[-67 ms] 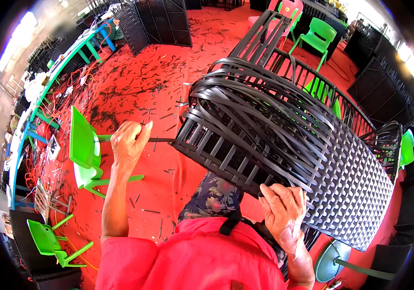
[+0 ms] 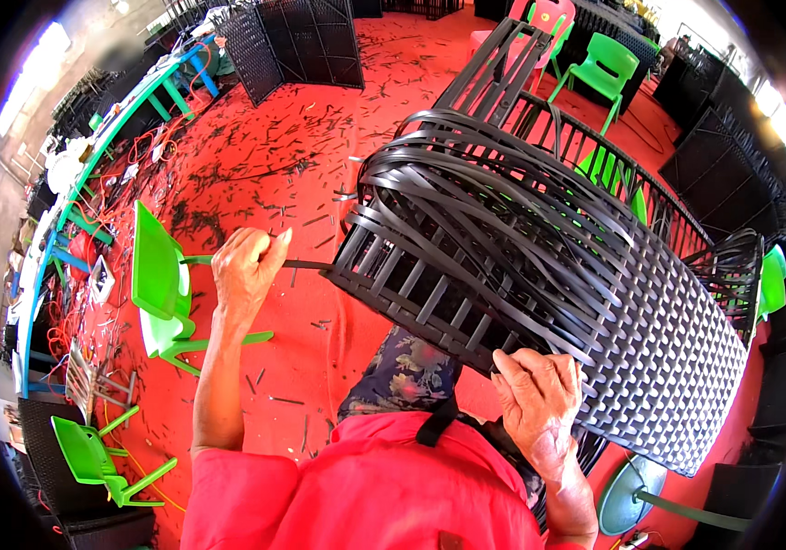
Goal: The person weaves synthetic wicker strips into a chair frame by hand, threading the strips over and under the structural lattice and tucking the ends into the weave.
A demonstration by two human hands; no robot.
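My left hand (image 2: 248,266) is closed in a fist around the end of a flat black plastic strip (image 2: 306,265). The strip runs straight from the fist to the left corner of a black slatted furniture frame (image 2: 408,295). Along the frame's near edge, my right hand (image 2: 537,394) has its fingers curled over the rim, beside the woven part. A tight basket weave (image 2: 663,353) covers the frame's right portion. Many loose black strips (image 2: 494,206) fan out of that weave and loop back over the left portion, where bare slats show underneath.
Green plastic chairs stand at left (image 2: 159,275), lower left (image 2: 90,454) and far right (image 2: 605,73). A long blue-green table (image 2: 90,170) with clutter lines the left side. Black scraps litter the red floor (image 2: 264,192). A round greenish base (image 2: 629,495) sits at lower right.
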